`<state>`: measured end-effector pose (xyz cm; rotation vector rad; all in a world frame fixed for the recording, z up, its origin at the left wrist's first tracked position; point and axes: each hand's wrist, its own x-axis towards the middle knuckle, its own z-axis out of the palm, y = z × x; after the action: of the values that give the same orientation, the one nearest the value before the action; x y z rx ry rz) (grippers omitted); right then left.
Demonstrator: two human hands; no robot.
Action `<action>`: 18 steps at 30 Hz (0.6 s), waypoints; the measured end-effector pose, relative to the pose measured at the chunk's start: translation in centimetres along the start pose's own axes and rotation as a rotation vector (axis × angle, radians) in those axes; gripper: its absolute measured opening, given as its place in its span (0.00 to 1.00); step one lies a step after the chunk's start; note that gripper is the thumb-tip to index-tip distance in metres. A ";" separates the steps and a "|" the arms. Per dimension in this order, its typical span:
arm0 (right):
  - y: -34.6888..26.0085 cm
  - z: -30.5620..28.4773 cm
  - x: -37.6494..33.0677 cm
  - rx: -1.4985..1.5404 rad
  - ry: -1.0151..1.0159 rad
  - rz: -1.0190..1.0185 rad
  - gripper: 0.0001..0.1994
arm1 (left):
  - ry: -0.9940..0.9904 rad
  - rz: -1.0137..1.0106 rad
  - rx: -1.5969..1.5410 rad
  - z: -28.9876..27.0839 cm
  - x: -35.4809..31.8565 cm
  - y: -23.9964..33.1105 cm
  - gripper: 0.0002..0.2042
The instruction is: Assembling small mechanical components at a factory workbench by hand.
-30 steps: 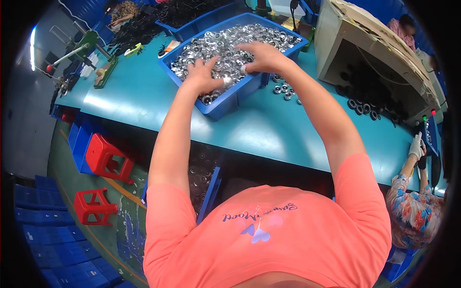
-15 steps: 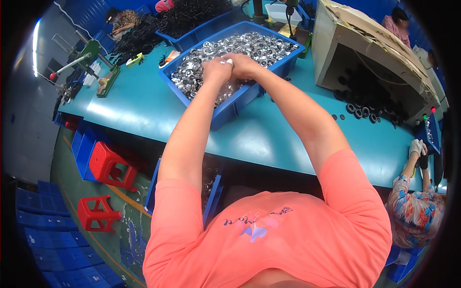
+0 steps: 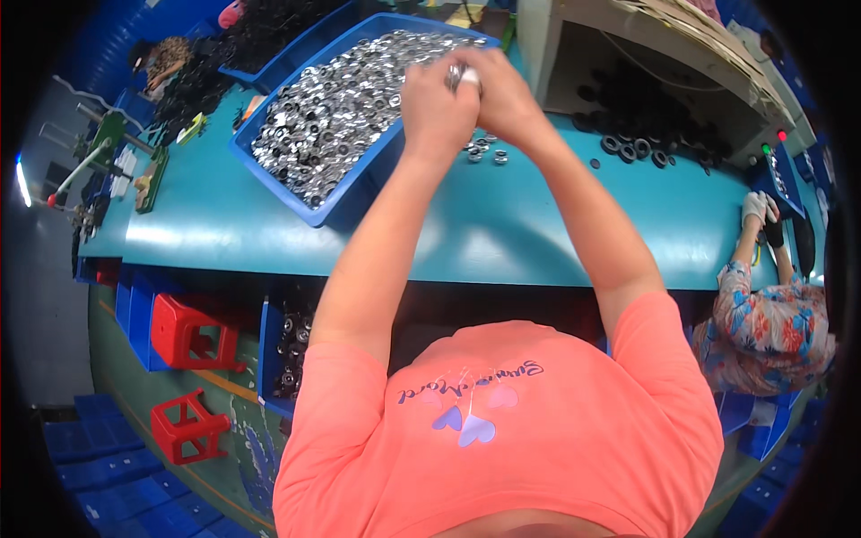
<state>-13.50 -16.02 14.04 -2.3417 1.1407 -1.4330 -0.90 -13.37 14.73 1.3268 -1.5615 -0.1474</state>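
Note:
My left hand (image 3: 438, 109) and my right hand (image 3: 500, 94) are together at the right side of a blue plastic bin (image 3: 309, 213). The bin is filled with small shiny metal ring-shaped parts (image 3: 332, 108). Cupped between my hands are a few metal ring parts (image 3: 455, 75), gripped by curled fingers; how many is hidden. Something white (image 3: 469, 78) shows at the fingertips, too small to name. Just below my hands, several loose metal parts (image 3: 489, 151) lie on the teal tabletop (image 3: 430, 224).
Behind the bin is another blue bin heaped with black parts (image 3: 269, 36). A box-like housing (image 3: 538, 45) stands right, with black rings (image 3: 628, 148) spilling out. A green hand press (image 3: 152, 179) is left. A co-worker's gloved hand (image 3: 755, 208) is far right. Red stools (image 3: 184, 332) stand below.
My hands have moved from over the middle of the bin to its right side, still together. The view has shifted, and loose metal parts now show on the tabletop beside the bin.

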 end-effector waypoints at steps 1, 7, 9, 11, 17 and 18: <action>1.1 0.3 -1.5 0.021 -0.098 0.151 0.23 | -0.038 -0.015 0.030 1.1 -1.3 -0.8 0.19; 5.3 5.2 -6.4 -0.042 -0.174 0.215 0.26 | -0.173 -0.030 0.168 4.7 -5.9 -6.1 0.18; 6.0 6.2 -7.4 -0.134 -0.175 0.136 0.25 | -0.231 -0.032 0.262 4.6 -6.7 -6.5 0.17; 6.3 6.7 -8.2 -0.179 -0.182 0.102 0.24 | -0.219 0.018 0.321 4.5 -7.5 -6.9 0.17; 5.7 5.3 -9.4 -0.287 -0.360 0.190 0.29 | -0.186 0.020 0.384 3.9 -9.4 -6.8 0.16; 5.7 5.1 -9.4 -0.288 -0.378 0.198 0.30 | -0.168 0.020 0.385 3.8 -9.6 -6.8 0.16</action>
<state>-14.62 -14.75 2.06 -2.4501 1.4860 -0.7599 -0.64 -10.31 2.82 1.6286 -1.8074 0.0609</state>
